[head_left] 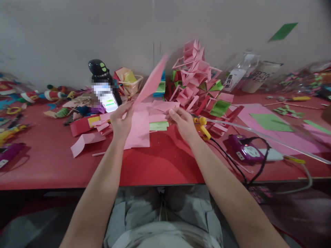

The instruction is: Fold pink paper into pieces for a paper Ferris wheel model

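My left hand [122,120] pinches a pink sheet of paper [153,80], which slants up to the right above the table. Below it, more pink paper [139,132] lies flat in front of me. My right hand [183,124] is closed, thumb against fingers, beside a folded pink piece [165,105]; what is between its fingertips I cannot make out. Between the hands lie light green paper slips [159,126]. Just right of my right hand is a yellow glue gun [203,128], partly hidden by it, with a clear glue stick [248,130] stretching out to the right.
Folded pink paper shapes [193,74] are heaped against the wall. A lit phone [107,98] leans on a black stand at the left. A purple power box [244,150] with cables sits at the right, near pink and green sheets [271,122]. A bottle [239,70] stands behind.
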Demonstrator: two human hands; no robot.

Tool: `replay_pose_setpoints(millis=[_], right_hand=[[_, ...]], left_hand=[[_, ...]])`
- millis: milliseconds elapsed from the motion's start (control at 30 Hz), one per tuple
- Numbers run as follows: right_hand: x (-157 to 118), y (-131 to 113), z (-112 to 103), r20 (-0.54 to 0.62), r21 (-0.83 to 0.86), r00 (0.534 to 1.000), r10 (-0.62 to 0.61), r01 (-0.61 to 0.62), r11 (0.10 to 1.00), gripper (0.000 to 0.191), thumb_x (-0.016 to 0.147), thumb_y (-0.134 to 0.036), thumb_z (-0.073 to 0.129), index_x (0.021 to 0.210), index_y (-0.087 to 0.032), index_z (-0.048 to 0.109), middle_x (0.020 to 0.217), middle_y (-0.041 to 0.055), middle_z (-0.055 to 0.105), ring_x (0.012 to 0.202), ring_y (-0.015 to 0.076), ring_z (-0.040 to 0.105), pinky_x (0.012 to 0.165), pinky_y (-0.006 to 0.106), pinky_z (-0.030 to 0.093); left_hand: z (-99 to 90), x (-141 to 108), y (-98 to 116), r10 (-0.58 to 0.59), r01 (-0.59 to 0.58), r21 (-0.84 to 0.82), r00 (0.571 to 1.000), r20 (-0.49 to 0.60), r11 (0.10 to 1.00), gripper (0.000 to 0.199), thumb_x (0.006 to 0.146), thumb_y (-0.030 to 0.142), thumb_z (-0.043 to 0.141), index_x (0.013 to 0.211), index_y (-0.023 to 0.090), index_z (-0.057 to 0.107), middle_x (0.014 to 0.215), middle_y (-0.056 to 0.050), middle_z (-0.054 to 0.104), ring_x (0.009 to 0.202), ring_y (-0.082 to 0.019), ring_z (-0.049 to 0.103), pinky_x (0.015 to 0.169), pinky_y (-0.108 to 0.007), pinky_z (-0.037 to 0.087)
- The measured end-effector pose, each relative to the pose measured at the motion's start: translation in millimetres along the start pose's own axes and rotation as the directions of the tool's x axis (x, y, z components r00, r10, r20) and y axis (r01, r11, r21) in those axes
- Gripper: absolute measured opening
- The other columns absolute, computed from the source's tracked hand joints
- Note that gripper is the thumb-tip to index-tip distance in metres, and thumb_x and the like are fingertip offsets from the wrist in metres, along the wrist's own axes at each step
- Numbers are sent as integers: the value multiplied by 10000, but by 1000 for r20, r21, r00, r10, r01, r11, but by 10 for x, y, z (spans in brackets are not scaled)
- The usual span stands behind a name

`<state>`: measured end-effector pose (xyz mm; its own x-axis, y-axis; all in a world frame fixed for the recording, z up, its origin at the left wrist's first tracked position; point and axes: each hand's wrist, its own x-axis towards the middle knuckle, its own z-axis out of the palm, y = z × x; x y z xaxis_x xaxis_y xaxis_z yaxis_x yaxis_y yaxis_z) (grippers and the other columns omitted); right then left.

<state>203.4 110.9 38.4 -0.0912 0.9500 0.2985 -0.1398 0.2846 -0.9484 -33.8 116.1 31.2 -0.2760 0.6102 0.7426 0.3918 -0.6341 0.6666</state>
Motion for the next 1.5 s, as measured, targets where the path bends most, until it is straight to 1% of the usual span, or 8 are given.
replay_pose_setpoints(millis=[133,400,533,633,733,833,1200,1500], right_hand=[[-47,-11,69,167,53,983,72,-82,995,467,729,-626,768,948,-217,716,954,64,749,779,154,659,648,273,521],[-63,42,116,120,221,985,127,-151,964,272,761,-454,763,829,-192,735,890,75,778,712,157,679,644,282,526],[-53,53,127,67,273,984,168,-180,945,244,722,-407,789,778,-177,731,829,74,772,666,142,657,651,284,521],[-49,45,136,34,306,987,158,-161,938,248,718,-409,801,756,-171,743,827,71,767,658,128,642,655,274,520],[-49,28,142,14,322,990,139,-136,937,250,700,-412,814,743,-176,743,812,63,759,660,127,631,657,274,521],[-53,31,143,2,289,992,129,-124,949,252,701,-416,810,737,-178,736,791,64,753,659,132,621,658,281,521],[-64,161,214,-89,135,992,90,-77,988,255,728,-415,788,722,-170,721,666,49,706,576,153,609,612,318,537],[-111,77,234,-59,-164,996,63,-72,984,220,797,-400,710,689,-209,698,673,44,695,584,151,601,597,310,540]], left_hand=[[70,-61,58,181,-202,124,969,166,971,155,918,322,682,1032,302,785,1345,-27,657,1263,-234,588,1108,-467,439],[140,-136,99,200,-265,257,946,253,929,165,940,385,647,959,304,790,1384,-25,617,1308,-258,534,1138,-522,372],[184,-165,151,124,-152,182,980,157,971,203,895,404,696,1053,296,765,1449,-33,553,1375,-278,470,1169,-508,333],[243,-179,200,-157,158,-10,985,74,987,432,797,427,779,1193,278,692,1446,-70,552,1348,-295,499,1115,-481,407],[296,-186,287,-519,602,-280,793,320,748,410,799,486,718,1105,215,688,1244,-117,679,1096,-277,668,901,-413,544],[331,-207,395,-551,773,-358,628,550,524,314,802,471,694,912,177,703,1058,-115,737,895,-225,710,752,-326,551],[448,-341,407,-379,536,-253,793,477,805,261,803,418,759,865,166,785,863,-73,769,806,-196,712,804,-342,583],[382,-284,513,-447,479,-35,840,307,877,288,841,414,717,696,170,767,676,-63,741,660,-207,708,644,-309,568]])
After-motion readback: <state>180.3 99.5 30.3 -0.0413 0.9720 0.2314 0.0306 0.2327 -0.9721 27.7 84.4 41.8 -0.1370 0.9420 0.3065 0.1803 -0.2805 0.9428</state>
